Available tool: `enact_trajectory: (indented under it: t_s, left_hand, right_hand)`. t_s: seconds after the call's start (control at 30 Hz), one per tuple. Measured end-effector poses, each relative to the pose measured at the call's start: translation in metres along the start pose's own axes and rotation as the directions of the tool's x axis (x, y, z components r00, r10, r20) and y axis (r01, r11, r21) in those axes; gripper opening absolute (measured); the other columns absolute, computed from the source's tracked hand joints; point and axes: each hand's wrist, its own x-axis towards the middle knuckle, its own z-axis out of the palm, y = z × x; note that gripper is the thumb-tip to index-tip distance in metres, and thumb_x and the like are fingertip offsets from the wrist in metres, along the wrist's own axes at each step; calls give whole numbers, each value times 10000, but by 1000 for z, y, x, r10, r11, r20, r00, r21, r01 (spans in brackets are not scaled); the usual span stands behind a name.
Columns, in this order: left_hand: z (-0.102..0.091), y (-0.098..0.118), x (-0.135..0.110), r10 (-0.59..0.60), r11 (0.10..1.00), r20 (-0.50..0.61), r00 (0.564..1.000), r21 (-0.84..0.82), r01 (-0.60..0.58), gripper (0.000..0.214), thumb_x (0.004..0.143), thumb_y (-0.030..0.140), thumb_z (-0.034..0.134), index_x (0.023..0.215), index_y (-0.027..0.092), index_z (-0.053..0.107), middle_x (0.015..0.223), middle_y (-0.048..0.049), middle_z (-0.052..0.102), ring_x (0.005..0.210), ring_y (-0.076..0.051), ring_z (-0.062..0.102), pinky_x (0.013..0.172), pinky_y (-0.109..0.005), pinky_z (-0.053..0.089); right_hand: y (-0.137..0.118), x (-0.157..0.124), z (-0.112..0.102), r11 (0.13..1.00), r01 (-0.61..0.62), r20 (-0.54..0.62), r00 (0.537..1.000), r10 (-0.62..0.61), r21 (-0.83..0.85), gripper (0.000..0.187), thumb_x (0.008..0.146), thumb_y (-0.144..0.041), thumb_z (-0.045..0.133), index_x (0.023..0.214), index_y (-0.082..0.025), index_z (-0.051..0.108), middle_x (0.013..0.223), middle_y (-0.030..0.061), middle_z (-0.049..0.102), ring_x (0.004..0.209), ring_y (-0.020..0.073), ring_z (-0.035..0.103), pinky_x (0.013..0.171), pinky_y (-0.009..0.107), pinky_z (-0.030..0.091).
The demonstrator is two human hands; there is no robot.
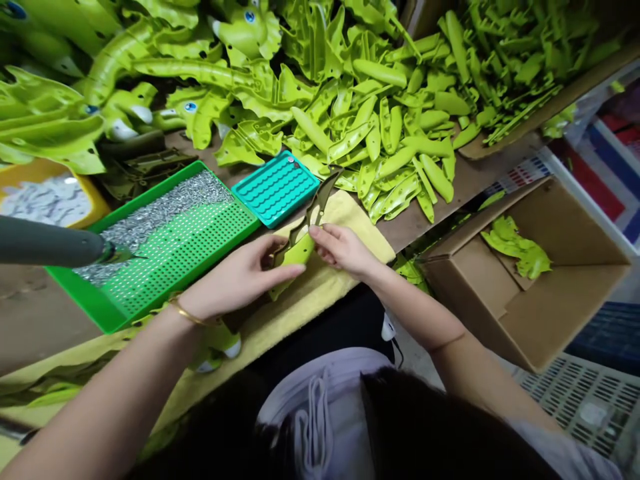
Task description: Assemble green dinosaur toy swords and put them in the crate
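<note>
Over a yellow cloth (350, 213) I hold a plastic toy part (297, 252), lime green below with a dark olive, curved, jagged strip (325, 190) running up from it. My left hand (245, 270) grips its lower left side, thumb across the green face. My right hand (345, 250) is closed, thumb and forefinger pinching at the part's right edge. A small white piece shows by the right fingertips; whether it belongs to the part I cannot tell. Under my left wrist lies another green toy piece with white tips (220, 343).
A green perforated tray (175, 260) of screws lies left, beneath a dark electric screwdriver (55, 243). Behind are a teal tray (275, 187), heaped green toy parts (380, 127) and a yellow bin (95, 200) of white pieces. A cardboard box (575, 293) stands right.
</note>
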Motion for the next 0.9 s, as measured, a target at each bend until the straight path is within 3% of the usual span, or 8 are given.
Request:
enact_trajectory:
  t_s: [0.2,0.3,0.4,0.47,0.53,0.7,0.8,0.9]
  left_hand:
    - [27,31,26,-39,992,-113,993,-125,25,505,714,641,639,869,160,648,706,3,559,611,-134,447,545,-265,344]
    - [34,24,31,-39,989,-140,989,-149,18,482,740,643,613,800,165,632,672,8,541,614,-140,467,552,-267,347]
    - [32,5,13,0,1000,-111,994,-9,-1,549,788,607,605,1081,144,627,918,-60,656,823,-217,598,702,-317,465]
    - [32,-9,-14,21,980,-97,995,200,-2,711,777,532,679,1320,110,495,1169,-142,630,1043,-287,601,869,-385,485]
    - [37,-18,-44,-12,907,-107,994,417,56,698,813,433,684,1377,102,439,1237,-182,589,1107,-323,586,916,-427,484]
    - [59,-28,-83,18,743,-150,989,664,87,388,967,268,436,1328,154,521,1184,-152,609,1021,-288,612,846,-409,512]
    - [57,-37,-90,102,747,-177,979,663,42,408,970,250,435,1357,138,505,1171,-138,629,1004,-269,608,840,-391,510]
    - [48,-50,-99,130,768,-249,960,638,61,395,954,249,486,1331,148,542,1148,-138,647,979,-262,613,813,-388,502]
  right_hand:
    - [11,-1,8,950,285,-118,947,-299,-126,557,672,-671,669,568,-209,375,561,-69,314,566,64,337,532,219,310]
    - [20,1,8,941,284,-178,932,-317,-185,566,708,-722,578,569,-213,371,572,-60,312,587,78,347,568,237,330]
    - [16,-5,-6,903,190,-90,966,-241,-385,574,775,-728,493,568,-207,372,568,-52,339,578,80,358,571,248,320]
    - [0,-7,-17,767,146,46,988,-150,-625,570,816,-695,488,556,-191,431,544,-40,384,562,87,393,572,259,326]
    - [-25,2,-17,584,207,57,963,-265,-785,554,835,-661,516,560,-181,496,534,-23,436,589,109,470,614,272,392]
    - [-79,72,69,481,756,310,634,-709,-444,427,982,-508,350,1222,-222,557,1222,41,625,1204,111,562,997,256,464]
    - [-84,108,135,567,798,513,581,-632,-204,299,983,-367,451,1247,-239,505,1232,-41,630,1188,12,550,956,151,454]
    - [-74,116,165,579,797,475,583,-659,-173,287,860,-355,650,1087,-201,564,991,-77,652,961,3,608,834,138,476]
